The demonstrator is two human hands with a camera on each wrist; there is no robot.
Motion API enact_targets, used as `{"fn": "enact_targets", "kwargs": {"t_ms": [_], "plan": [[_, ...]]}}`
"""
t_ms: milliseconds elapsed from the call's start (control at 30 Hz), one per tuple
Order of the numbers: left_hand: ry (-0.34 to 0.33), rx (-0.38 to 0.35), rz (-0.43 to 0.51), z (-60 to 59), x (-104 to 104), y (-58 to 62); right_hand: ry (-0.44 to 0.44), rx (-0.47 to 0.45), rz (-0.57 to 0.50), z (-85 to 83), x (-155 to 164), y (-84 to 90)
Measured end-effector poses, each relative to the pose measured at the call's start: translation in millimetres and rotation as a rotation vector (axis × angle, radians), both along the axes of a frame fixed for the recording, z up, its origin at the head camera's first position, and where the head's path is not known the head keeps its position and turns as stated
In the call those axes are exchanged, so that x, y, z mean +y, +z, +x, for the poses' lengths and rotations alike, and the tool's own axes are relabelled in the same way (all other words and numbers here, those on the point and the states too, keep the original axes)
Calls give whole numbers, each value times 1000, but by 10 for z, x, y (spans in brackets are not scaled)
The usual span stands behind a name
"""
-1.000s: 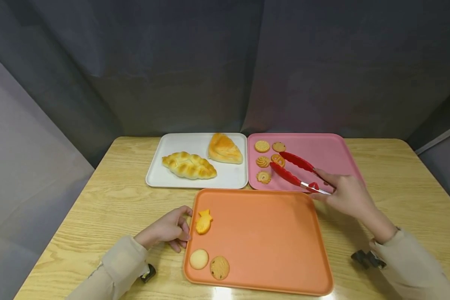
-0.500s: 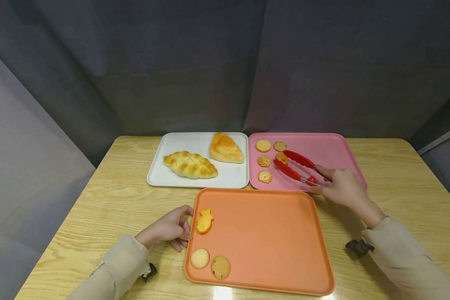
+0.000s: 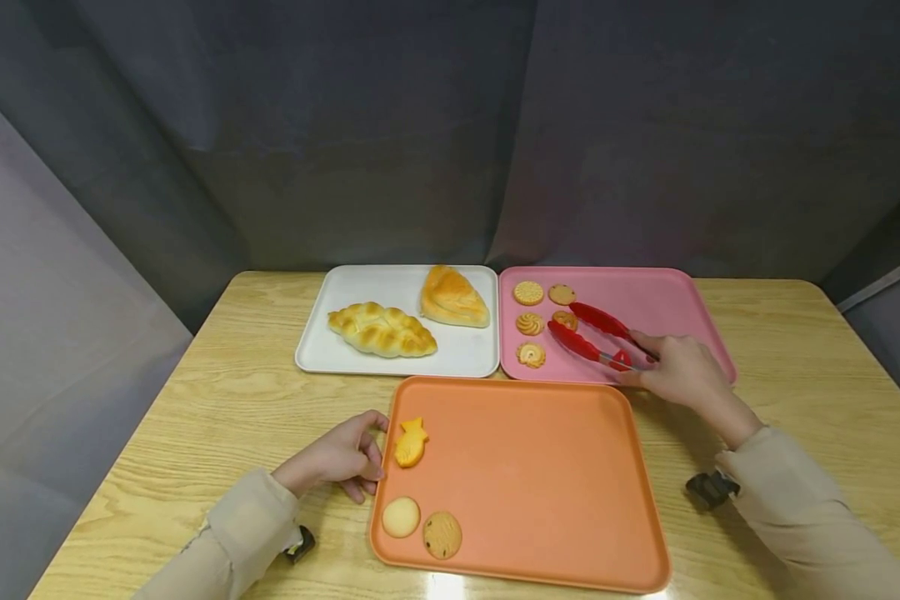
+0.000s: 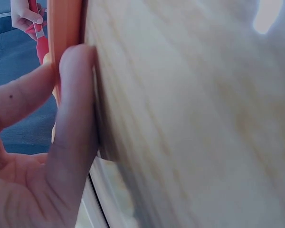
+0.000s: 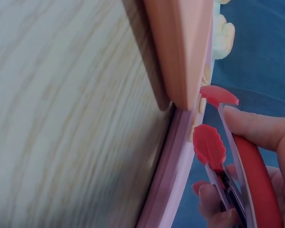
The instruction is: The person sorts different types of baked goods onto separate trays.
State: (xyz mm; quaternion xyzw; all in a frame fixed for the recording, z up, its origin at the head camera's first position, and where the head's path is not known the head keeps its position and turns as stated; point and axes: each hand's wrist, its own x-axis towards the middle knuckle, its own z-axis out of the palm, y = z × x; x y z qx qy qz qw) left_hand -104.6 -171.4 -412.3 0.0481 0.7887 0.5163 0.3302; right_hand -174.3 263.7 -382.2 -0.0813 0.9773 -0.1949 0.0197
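Note:
My right hand point(image 3: 682, 371) grips red-tipped tongs point(image 3: 592, 348) over the pink tray point(image 3: 645, 292). The tong arms are spread, and their tips lie on either side of a pretzel-shaped cookie point(image 3: 565, 320), partly covered by them in the head view. Both red tips also show in the right wrist view, ahead of the fingers on the handle point(image 5: 256, 180). At the left side of the orange tray point(image 3: 525, 483), my left hand point(image 3: 345, 457) holds the rim between thumb and finger. Near it on that tray lie a yellow fish-shaped cookie point(image 3: 411, 443), a plain round cookie point(image 3: 401, 517) and a speckled cookie point(image 3: 442, 535).
Several other cookies sit at the pink tray's left side, among them a swirl cookie point(image 3: 529, 324) and a flower-edged one point(image 3: 531, 355). Beside it a white tray point(image 3: 318, 354) bears a braided bread point(image 3: 382, 330) and a wedge-shaped bread point(image 3: 453, 297). A dark curtain point(image 3: 375, 133) hangs behind the table.
My right hand and the tongs have shifted slightly, the tips coming closer around the pretzel-shaped cookie and the spread narrowing a little. My left hand stays on the orange tray's rim.

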Motion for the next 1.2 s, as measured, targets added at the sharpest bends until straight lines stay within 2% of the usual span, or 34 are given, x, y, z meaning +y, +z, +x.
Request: {"fn": "enact_targets", "kwargs": {"t_ms": [233,667,1200], "plan": [[1,-1,-2,-2,4,-4,-7,0,-43,108,-20,62],[13,-2,-7,-2,17,46,86,133,-19,327,-78,126],[7,1,-6,1,13,28,210,128,-13,496,-356,194]]}}
